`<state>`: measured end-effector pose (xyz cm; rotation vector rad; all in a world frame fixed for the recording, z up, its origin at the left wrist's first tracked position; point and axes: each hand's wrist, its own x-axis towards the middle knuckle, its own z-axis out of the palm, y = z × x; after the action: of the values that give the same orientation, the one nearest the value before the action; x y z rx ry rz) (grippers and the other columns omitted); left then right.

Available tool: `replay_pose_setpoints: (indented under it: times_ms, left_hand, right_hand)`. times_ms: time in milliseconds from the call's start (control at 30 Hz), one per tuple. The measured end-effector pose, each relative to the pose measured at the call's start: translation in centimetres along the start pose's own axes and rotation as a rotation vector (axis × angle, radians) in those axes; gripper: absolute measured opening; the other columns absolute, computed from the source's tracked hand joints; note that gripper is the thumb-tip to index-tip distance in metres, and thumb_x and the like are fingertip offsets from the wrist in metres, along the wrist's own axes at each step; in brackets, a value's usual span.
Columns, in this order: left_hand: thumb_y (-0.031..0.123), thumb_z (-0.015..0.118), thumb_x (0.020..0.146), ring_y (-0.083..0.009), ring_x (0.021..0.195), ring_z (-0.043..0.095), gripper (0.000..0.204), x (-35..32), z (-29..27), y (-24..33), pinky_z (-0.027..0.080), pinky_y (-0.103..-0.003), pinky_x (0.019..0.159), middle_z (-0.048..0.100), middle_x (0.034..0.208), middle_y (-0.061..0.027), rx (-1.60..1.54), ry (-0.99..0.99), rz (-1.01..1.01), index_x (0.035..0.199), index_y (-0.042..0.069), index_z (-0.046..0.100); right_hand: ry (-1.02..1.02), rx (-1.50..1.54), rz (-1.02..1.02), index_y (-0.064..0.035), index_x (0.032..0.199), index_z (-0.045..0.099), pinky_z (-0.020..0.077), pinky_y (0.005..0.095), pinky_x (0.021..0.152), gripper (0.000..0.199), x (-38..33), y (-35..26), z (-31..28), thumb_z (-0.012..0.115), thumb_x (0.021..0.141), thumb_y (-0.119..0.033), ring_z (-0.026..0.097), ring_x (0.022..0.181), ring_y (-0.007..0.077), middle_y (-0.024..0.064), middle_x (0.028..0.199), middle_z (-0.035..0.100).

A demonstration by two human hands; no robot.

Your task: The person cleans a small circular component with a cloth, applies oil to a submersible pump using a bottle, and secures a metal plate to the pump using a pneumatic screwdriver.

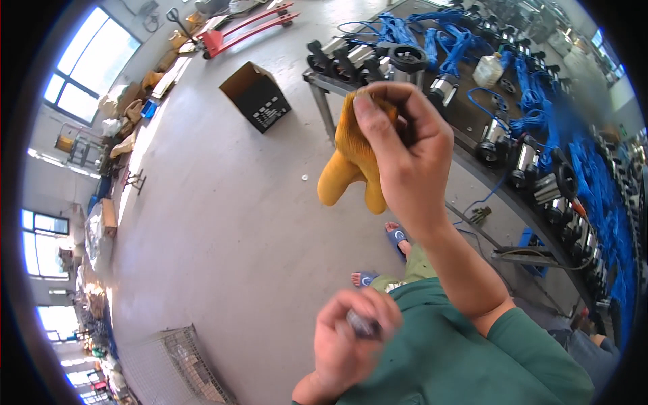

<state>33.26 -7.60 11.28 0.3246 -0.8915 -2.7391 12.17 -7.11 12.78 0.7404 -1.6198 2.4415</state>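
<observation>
A yellow work glove [351, 152] hangs from my right hand [415, 145], which is raised near the corner of the workbench. Thumb and fingers pinch its upper end, and its rounded finger parts dangle below. Lower down, in front of my green shirt, my left hand [351, 337] is closed round a small dark grey object [364, 326]. Motion blur and the fingers hide what kind of object that is.
A long workbench [466, 145] on the right carries metal pump-like cylinders, blue cable bundles [459, 50] and a whitish plastic bottle [487, 71]. An open black cardboard box [260, 101] stands on the floor. Beyond are a red pallet jack [236, 37] and, near left, a wire cage [182, 364].
</observation>
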Motion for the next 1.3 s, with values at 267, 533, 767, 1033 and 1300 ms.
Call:
replay_pose_setpoints:
  times_ms: [267, 533, 767, 1033, 1300]
  left_hand:
    - [0.029, 0.058, 0.104, -0.0194, 0.078, 0.048, 0.025, 3.4, 5.6, -5.4, 0.04, -0.032, 0.069, 0.055, 0.09, -0.0094, -0.015, -0.06, 0.006, 0.107, 0.005, 0.057]
    - [0.024, 0.06, 0.104, -0.017, 0.085, 0.046, 0.02, 15.4, 6.7, -20.0, 0.041, -0.03, 0.077, 0.054, 0.101, -0.0086, 0.015, 0.011, -0.092, 0.11, 0.006, 0.056]
    - [0.0, 0.075, 0.084, -0.0253, 0.083, 0.058, 0.022, 26.3, 20.3, -35.1, 0.045, -0.038, 0.076, 0.065, 0.095, -0.0152, 0.213, -0.219, -0.201, 0.099, 0.002, 0.059]
    - [0.003, 0.083, 0.079, -0.019, 0.093, 0.062, 0.031, 31.9, 28.8, -43.2, 0.047, -0.031, 0.083, 0.069, 0.099, -0.0122, 0.487, -0.395, -0.244, 0.101, 0.003, 0.062]
    - [0.001, 0.078, 0.088, -0.0124, 0.093, 0.067, 0.03, 36.2, 30.0, -47.7, 0.051, -0.024, 0.083, 0.074, 0.104, -0.0101, 0.734, -0.591, -0.25, 0.116, -0.004, 0.068]
  right_hand:
    - [-0.116, -0.154, 0.354, -0.001, 0.097, 0.07, 0.0499, 0.0253, 0.067, 0.017, -2.5, 1.0, -14.7, 0.07, 0.096, -0.018, 0.06, 0.074, 0.0061, 0.0008, 0.083, 0.068]
    - [0.534, -0.195, -0.021, -0.0074, 0.108, 0.07, 0.0565, 0.0326, 0.082, 0.019, 8.8, -15.7, -45.9, 0.069, 0.094, -0.021, 0.069, 0.088, 0.0146, 0.0031, 0.099, 0.071]
    - [0.809, -0.421, -0.719, -0.0014, 0.1, 0.073, 0.0599, 0.0333, 0.08, 0.013, 19.8, -24.4, -71.8, 0.074, 0.091, -0.01, 0.074, 0.088, 0.0191, 0.0091, 0.099, 0.075]
    - [0.877, -0.912, -0.681, -0.0022, 0.099, 0.073, 0.0433, 0.0166, 0.066, 0.015, 22.7, -16.9, -89.4, 0.074, 0.095, -0.016, 0.056, 0.074, -0.002, -0.007, 0.081, 0.066]
    - [0.769, -1.669, 0.139, -0.0096, 0.112, 0.071, 0.0558, 0.0423, 0.084, 0.035, 12.3, -12.3, -98.1, 0.076, 0.088, -0.034, 0.069, 0.096, 0.0345, 0.0162, 0.105, 0.07]
